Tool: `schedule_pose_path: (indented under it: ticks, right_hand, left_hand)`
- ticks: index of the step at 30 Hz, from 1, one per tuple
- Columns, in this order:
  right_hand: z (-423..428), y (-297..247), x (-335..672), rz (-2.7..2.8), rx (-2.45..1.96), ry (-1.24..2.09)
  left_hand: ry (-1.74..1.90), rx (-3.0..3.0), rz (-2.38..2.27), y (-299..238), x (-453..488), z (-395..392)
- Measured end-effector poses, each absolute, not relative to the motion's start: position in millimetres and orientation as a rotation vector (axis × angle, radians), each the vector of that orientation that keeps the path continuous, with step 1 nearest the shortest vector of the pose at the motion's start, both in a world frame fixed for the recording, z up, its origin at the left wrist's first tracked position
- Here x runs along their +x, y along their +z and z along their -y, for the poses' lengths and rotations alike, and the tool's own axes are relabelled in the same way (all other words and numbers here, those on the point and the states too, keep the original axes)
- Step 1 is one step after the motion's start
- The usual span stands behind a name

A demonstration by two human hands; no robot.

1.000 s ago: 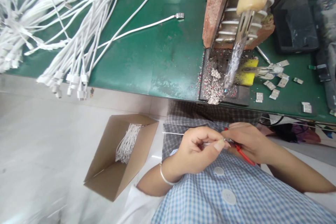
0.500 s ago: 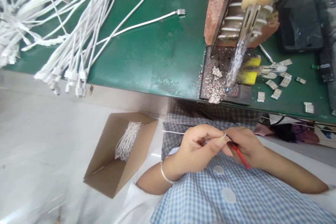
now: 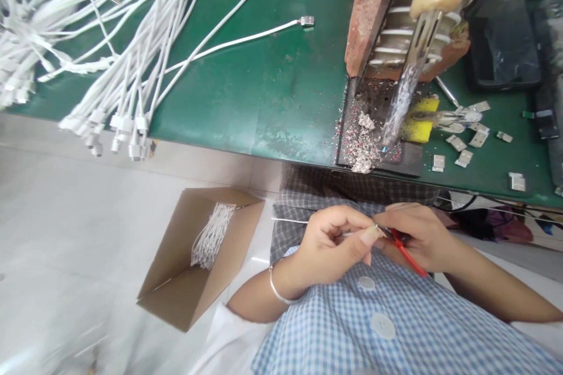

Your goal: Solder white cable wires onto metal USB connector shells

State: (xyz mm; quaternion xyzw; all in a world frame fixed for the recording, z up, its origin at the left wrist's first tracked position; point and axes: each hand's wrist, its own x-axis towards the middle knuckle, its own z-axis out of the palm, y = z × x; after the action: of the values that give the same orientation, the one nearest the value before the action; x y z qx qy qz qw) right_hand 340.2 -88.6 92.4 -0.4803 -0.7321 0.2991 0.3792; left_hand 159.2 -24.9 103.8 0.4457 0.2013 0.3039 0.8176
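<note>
My left hand (image 3: 334,246) is closed in a pinch on the end of a thin white cable (image 3: 288,221) that runs off to the left over my lap. My right hand (image 3: 417,234) is closed round a small red-handled tool (image 3: 407,253), whose tip meets the cable end between my two hands. Both hands sit close together above my blue checked shirt, below the edge of the green table (image 3: 264,88). A silver bangle circles my left wrist.
A large heap of white cables (image 3: 109,41) covers the table's left. One cable with a metal plug (image 3: 307,21) lies apart. A soldering iron (image 3: 411,70) rests on a brick stand over a tray of solder scraps (image 3: 363,140). Small metal shells (image 3: 461,140) lie at right. An open cardboard box (image 3: 197,258) with cables stands on the floor.
My hands have stayed together on my lap, shifting only slightly; the red tool's handle has tilted a little. The view has drifted a bit.
</note>
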Motion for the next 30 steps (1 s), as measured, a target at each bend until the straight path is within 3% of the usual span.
schedule_pose_path:
  ticks: [30]
  right_hand:
    - [91,90,350,2.003,-1.155,0.784]
  left_hand:
    - [0.644,1.059,-0.459,107,158,25]
